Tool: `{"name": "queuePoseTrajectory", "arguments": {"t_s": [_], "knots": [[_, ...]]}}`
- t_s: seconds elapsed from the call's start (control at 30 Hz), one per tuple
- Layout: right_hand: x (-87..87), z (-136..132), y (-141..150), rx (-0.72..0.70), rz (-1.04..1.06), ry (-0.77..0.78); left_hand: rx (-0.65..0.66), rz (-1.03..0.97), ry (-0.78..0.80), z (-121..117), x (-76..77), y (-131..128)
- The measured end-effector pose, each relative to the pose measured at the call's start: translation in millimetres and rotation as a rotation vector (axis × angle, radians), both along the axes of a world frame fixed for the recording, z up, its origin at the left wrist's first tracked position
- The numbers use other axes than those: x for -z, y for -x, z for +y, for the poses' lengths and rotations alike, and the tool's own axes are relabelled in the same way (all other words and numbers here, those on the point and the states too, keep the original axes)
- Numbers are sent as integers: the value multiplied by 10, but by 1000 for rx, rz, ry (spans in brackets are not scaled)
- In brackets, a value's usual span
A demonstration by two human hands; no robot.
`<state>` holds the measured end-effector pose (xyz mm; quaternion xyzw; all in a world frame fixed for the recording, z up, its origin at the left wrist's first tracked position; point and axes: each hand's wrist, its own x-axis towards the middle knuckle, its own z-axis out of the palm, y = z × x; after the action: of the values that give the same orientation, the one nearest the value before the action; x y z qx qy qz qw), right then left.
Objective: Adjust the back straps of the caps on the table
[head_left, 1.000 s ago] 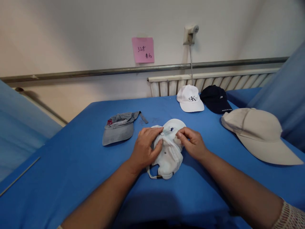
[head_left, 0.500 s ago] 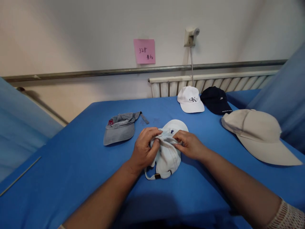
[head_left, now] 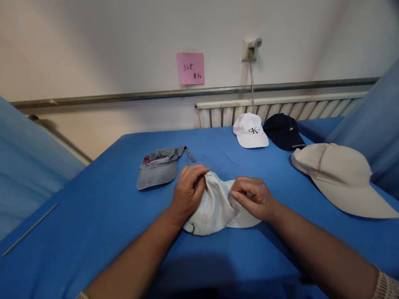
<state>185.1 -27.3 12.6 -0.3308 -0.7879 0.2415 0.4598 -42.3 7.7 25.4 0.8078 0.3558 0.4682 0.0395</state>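
A white cap (head_left: pixel 215 207) lies crumpled on the blue table (head_left: pixel 93 216) right in front of me. My left hand (head_left: pixel 187 193) is closed on the cap's left side, fingers curled over the top fold. My right hand (head_left: pixel 254 197) pinches the cap's fabric on its right side, above the brim. The cap's back strap shows at the lower left, under my left wrist.
A folded grey cap (head_left: pixel 157 168) lies to the left. At the back stand a white cap with a logo (head_left: pixel 250 131) and a dark navy cap (head_left: pixel 283 132). A large beige cap (head_left: pixel 339 176) sits at the right. A pink note (head_left: pixel 190 68) hangs on the wall.
The white cap has been turned and folded over: its brim, which pointed away from me, now lies toward the right near my right hand. Both hands shifted slightly with it.
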Motion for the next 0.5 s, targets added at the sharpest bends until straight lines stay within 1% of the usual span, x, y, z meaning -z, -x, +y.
{"name": "queuePoseTrajectory", "arguments": {"t_s": [0.1, 0.13, 0.2, 0.27, 0.33, 0.43, 0.5], "knots": [[46, 78, 2, 112, -28, 43, 1, -3, -2, 3, 13, 6], [59, 109, -2, 121, -69, 63, -1, -10, 4, 5, 18, 8], [77, 160, -14, 85, -187, 87, -5, -29, 19, 10, 27, 12], [87, 185, -23, 62, -287, 75, -5, -38, 32, 13, 36, 13], [98, 194, -27, 79, -318, 50, -8, -48, 31, 16, 43, 13], [136, 212, -18, 112, -216, 49, -19, -75, 43, 36, 52, 18], [179, 234, 0, 159, -19, 139, -41, -113, 77, 65, 56, 27]]}}
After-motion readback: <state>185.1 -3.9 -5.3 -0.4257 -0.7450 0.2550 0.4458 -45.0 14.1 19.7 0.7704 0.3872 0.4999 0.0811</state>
